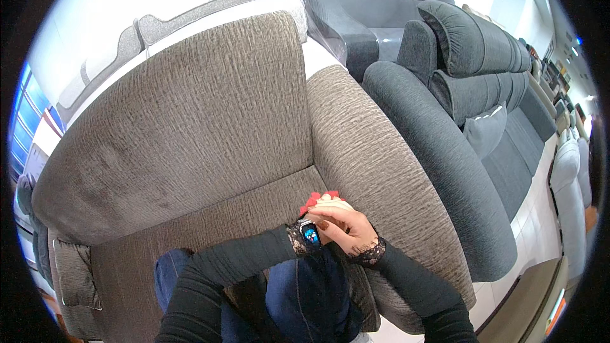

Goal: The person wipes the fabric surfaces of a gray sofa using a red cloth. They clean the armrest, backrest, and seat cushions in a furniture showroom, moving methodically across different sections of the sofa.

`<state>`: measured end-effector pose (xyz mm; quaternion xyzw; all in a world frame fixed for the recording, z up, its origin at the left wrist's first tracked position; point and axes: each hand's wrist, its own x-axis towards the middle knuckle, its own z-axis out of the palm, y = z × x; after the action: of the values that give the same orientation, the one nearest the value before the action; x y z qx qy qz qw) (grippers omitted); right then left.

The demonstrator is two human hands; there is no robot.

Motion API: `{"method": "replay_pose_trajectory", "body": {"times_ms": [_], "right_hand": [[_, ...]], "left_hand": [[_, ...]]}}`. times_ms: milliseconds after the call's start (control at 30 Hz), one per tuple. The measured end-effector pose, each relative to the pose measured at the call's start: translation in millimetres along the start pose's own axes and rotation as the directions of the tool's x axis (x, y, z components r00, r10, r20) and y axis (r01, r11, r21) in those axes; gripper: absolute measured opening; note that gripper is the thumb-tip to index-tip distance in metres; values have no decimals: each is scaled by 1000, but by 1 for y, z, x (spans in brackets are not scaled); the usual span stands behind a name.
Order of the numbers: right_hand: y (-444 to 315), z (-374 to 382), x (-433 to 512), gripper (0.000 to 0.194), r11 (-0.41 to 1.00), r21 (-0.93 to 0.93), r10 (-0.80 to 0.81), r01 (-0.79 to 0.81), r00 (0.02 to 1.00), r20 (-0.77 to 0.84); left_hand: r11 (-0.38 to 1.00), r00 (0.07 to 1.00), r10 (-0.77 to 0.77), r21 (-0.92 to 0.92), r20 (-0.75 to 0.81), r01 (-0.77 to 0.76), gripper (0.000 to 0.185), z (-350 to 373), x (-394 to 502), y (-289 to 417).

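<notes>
Both hands meet above the lap, near the inner side of the brown sofa's armrest. My right hand lies across my left hand and covers much of it; the right thumb, with a dark reddish-brown nail, points at the left wrist. A smartwatch with a lit screen is on that wrist, beside a black lace cuff. Bright red, uneven pieces show at the far side of the hands, around the fingers. What they are, and which hand holds them, cannot be told.
A brown fabric sofa has a tall backrest, a seat and a small cushion at far left. Dark grey sofas stand at right, one with a grey pillow. Jean-clad legs are below the hands.
</notes>
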<state>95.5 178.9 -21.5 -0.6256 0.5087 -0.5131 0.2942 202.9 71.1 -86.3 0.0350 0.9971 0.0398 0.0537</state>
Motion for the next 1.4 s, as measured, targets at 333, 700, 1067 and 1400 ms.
{"method": "replay_pose_trajectory", "body": {"times_ms": [333,700,1067,1400], "right_hand": [[5,-1,2,25,997,-45,-60,57,996,-65],[14,-3,0,25,989,-102,95,-109,986,-138],[6,-5,2,26,980,-120,138,-160,975,-171],[13,-6,1,24,981,-123,126,-151,973,-191]], "left_hand": [[998,991,-60,-19,-119,58,29,1,10,-1],[902,946,-311,286,-88,323,18,-24,-33,-46],[899,917,-168,325,-361,292,19,-62,-38,-23],[905,879,-267,210,-396,369,29,0,-56,-73]]}}
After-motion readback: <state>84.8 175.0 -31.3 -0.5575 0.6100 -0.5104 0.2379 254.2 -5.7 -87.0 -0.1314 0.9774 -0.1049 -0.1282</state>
